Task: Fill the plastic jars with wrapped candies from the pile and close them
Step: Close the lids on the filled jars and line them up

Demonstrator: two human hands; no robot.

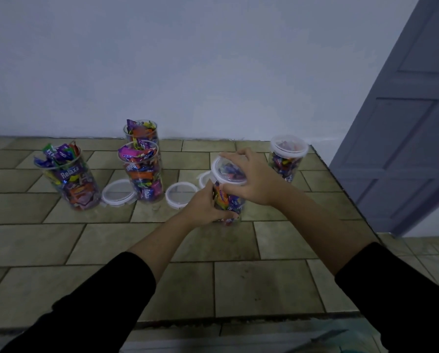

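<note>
Capping a jar, centre-right of frame.
My right hand (251,174) fingers (235,154) are spread and curled over the lid (228,172). My left hand (204,206) fingers (226,215) are clamped round the jar (235,202) wall just below. The jar is upright on the tiled counter (264,284), long axis vertical, mouth up, between my hands.

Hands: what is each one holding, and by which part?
Left hand grips the candy jar round its side; right hand holds its lid from above.
</note>
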